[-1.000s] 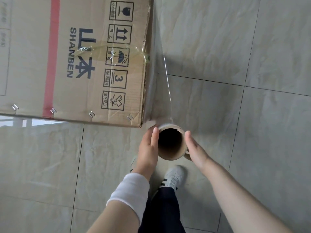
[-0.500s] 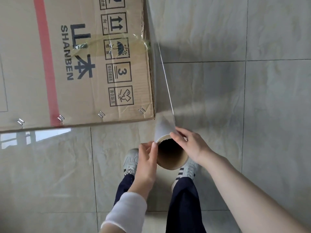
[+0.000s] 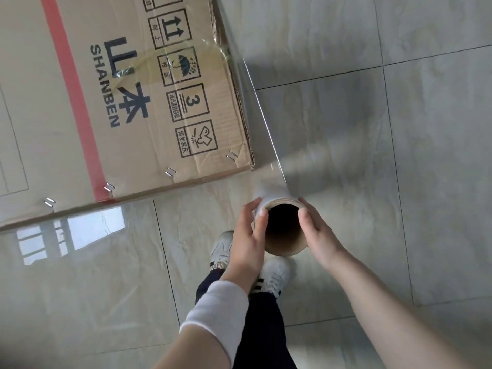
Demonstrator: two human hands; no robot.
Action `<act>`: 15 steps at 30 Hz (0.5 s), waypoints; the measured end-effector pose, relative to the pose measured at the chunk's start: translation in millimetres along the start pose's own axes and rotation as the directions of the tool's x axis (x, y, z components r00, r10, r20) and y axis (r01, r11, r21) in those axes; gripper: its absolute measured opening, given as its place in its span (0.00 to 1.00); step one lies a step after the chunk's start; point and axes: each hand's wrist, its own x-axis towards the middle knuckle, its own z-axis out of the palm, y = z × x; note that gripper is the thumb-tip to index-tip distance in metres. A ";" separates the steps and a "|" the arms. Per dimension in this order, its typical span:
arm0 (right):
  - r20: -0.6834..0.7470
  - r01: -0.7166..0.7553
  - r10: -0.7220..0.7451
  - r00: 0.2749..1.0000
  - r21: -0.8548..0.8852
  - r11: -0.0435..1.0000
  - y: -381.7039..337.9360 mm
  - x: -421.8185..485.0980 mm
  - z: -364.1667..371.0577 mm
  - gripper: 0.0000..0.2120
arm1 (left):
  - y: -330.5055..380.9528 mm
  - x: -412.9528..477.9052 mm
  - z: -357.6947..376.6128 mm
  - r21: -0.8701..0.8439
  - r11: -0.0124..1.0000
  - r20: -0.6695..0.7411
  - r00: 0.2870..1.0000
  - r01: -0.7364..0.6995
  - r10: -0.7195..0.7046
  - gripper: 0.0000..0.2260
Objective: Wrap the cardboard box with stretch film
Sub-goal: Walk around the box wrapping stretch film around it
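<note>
Cardboard box fills the upper left of the frame on the tiled floor, its printed face with a red stripe turned to the camera. Its right edge slants down to a corner near the frame's middle, and its lower edge, dotted with staples, runs off to the left. Stretch film clings along that right edge and stretches taut past the corner down to the roll, which is just below and right of the corner, apart from the box. Both hands grasp the roll: the left hand curls round its left side, the right hand round its right, open core end facing up. Bare tiles spread wide across the right of the frame and the lower left. Two white shoes stand directly under the roll, and a white sleeve covers the left forearm.
</note>
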 end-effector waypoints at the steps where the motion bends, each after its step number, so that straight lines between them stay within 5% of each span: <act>1: 0.009 0.013 -0.013 1.000 -0.027 1.000 -0.2 -2.7 4.0 0.32 | -1.2 -7.7 -3.1 -0.009 1.000 -0.045 0.999 -0.011 0.011 0.20; 5: 0.110 0.052 -0.036 0.993 -0.150 0.987 2.2 -3.4 18.3 0.27 | -15.3 -29.5 -21.1 -0.028 0.999 -0.129 0.992 -0.016 0.012 0.19; 8: 0.153 0.082 -0.057 0.987 -0.166 0.983 0.1 0.7 37.5 0.32 | -33.1 -32.3 -37.4 -0.017 1.000 -0.116 0.993 0.025 -0.027 0.17; 12: 0.184 0.145 -0.101 0.978 -0.242 0.959 -3.3 6.0 57.2 0.42 | -44.2 -23.4 -77.7 0.110 0.993 0.019 0.999 0.030 -0.032 0.25; 15: 0.174 0.144 -0.100 0.980 -0.262 0.954 -7.7 5.3 64.0 0.38 | -28.6 -1.7 -107.9 0.291 0.956 0.201 0.980 -0.046 -0.014 0.31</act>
